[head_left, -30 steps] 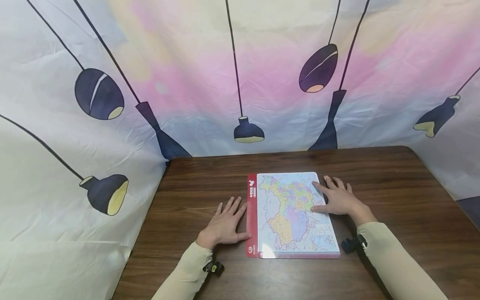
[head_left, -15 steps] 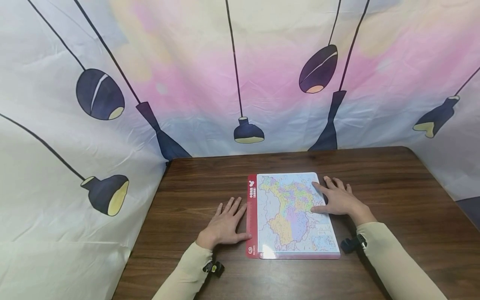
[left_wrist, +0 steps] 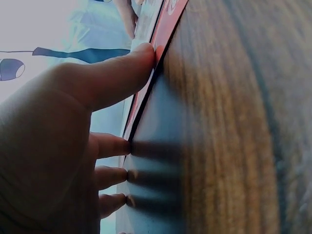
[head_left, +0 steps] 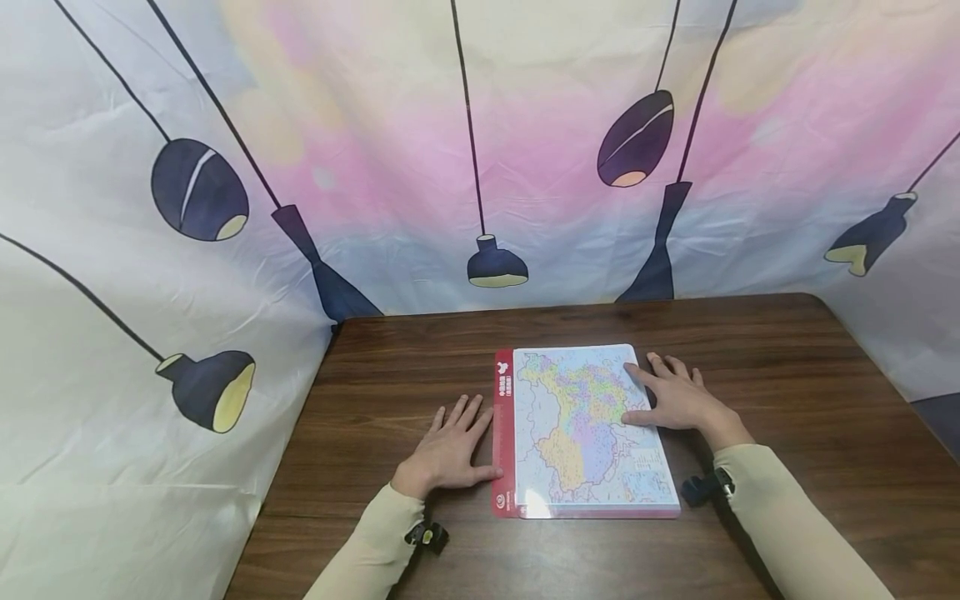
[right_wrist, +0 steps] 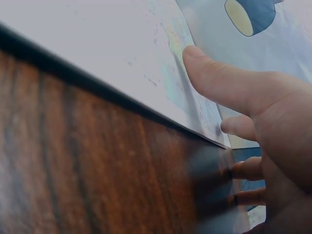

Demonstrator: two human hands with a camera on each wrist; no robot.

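Note:
A flat map board (head_left: 581,425) with a red strip down its left side lies on the dark wooden table (head_left: 787,367). My left hand (head_left: 450,446) rests flat on the table beside the red edge, its thumb (left_wrist: 117,73) touching that edge (left_wrist: 163,41). My right hand (head_left: 671,396) lies at the board's right side, with thumb (right_wrist: 214,80) and forefinger resting on the map surface (right_wrist: 122,44) and the other fingers on the wood. Both hands have straight fingers and hold nothing.
A printed cloth backdrop (head_left: 480,150) with hanging lamp shapes closes in the table at the back, left and right. Bare wood stretches to the right of the board and behind it. The table's left edge (head_left: 292,450) runs close to my left forearm.

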